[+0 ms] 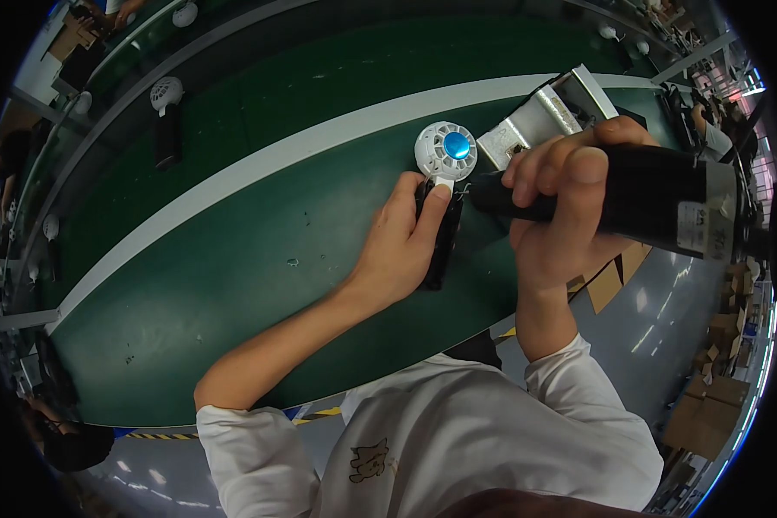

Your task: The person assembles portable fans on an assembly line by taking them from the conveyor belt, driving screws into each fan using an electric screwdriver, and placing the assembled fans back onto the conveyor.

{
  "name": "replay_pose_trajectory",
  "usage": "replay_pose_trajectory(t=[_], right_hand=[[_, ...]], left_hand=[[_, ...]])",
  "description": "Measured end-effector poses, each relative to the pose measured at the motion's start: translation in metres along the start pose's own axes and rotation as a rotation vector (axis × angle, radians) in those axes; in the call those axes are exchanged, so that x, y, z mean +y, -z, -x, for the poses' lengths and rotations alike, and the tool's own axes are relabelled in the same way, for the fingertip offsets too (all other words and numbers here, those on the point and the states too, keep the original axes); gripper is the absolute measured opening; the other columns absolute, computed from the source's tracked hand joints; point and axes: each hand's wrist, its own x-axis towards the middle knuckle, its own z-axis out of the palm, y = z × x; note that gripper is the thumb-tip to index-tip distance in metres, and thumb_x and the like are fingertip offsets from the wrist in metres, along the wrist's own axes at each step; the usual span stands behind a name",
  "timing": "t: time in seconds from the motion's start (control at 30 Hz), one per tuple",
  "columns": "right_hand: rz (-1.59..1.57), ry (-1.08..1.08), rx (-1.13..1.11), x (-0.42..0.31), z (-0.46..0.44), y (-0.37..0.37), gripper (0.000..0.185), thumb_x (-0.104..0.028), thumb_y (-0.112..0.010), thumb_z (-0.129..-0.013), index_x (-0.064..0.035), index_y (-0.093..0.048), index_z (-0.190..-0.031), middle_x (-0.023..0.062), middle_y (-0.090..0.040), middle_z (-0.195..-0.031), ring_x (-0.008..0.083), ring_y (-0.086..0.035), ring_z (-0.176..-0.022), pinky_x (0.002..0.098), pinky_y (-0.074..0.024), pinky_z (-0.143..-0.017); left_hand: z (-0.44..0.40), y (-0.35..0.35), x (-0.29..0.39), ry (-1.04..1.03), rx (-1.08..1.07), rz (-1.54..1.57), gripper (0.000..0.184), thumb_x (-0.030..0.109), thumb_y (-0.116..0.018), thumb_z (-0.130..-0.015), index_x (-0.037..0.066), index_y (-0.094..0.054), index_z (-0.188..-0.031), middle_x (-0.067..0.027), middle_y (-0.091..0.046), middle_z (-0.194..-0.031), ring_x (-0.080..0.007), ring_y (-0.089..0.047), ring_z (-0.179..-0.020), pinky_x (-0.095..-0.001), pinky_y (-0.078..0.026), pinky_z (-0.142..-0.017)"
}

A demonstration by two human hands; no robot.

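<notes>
My left hand [388, 246] grips a small handheld fan [440, 250] by its black handle, with the thumb near the neck. The fan's round white grille [432, 148] has a shiny blue disc at its centre and points away from me. In my right hand [561, 211] is a thick black electric screwdriver [652, 194], lying nearly level, with a pale label on its body. Its narrow end reaches the fan's handle just below the neck; whether the bit touches a screw is too small to tell. A worn metal holder [535, 121] stands just beyond both hands.
The green worktop [224, 285] ends at a white rail [319, 134]. Beyond runs a green conveyor belt [345, 56], where another white-headed fan [167, 95] lies. Cardboard boxes [708, 410] are stacked at right. Another person [73, 440] is at lower left, with others at the edges.
</notes>
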Motion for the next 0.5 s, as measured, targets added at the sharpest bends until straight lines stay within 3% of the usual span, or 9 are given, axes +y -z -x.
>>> replay_pose_trajectory(t=[0.17, 0.23, 0.43, 0.5], right_hand=[[0.057, 0.005, -0.082, 0.023, 0.001, 0.017, 0.032, -0.019, -0.066, -0.096, -0.0016, -0.043, -0.11, 0.0052, -0.05, -0.066, 0.0125, -0.05, -0.049, 0.0298, -0.0496, -0.051], [0.102, 0.042, -0.127, 0.031, 0.003, 0.026, 0.031, -0.018, -0.066, -0.095, -0.002, -0.043, -0.107, 0.0052, -0.05, -0.066, 0.0121, -0.05, -0.049, 0.0297, -0.0495, -0.051], [0.163, -0.032, -0.115, 0.04, 0.007, 0.045, 0.03, -0.016, -0.066, -0.095, -0.0039, -0.041, -0.104, 0.0055, -0.052, -0.068, 0.0121, -0.05, -0.049, 0.0289, -0.0497, -0.052], [0.099, -0.036, -0.207, 0.037, 0.0, 0.057, 0.03, -0.018, -0.065, -0.096, -0.002, -0.043, -0.11, 0.0053, -0.053, -0.07, 0.0122, -0.05, -0.049, 0.029, -0.0491, -0.051]], left_hand=[[-0.009, -0.009, -0.001, 0.043, 0.008, -0.09, 0.029, 0.029, -0.049, -0.108, 0.001, -0.051, -0.115, -0.0085, -0.066, -0.085, -0.0123, -0.064, -0.071, -0.0279, -0.052, -0.064], [-0.012, -0.015, 0.002, -0.014, 0.019, -0.079, 0.039, 0.032, -0.051, -0.106, -0.005, -0.052, -0.115, -0.0151, -0.056, -0.067, -0.0195, -0.053, -0.06, -0.0392, -0.042, -0.057], [-0.018, -0.025, -0.008, -0.027, -0.02, -0.08, 0.038, 0.031, -0.051, -0.106, -0.006, -0.054, -0.115, -0.0133, -0.057, -0.068, -0.0182, -0.052, -0.06, -0.038, -0.042, -0.058], [-0.025, -0.028, -0.004, -0.001, -0.046, -0.082, 0.039, 0.032, -0.051, -0.106, -0.006, -0.053, -0.115, -0.0137, -0.059, -0.071, -0.0183, -0.055, -0.062, -0.0369, -0.044, -0.059]])
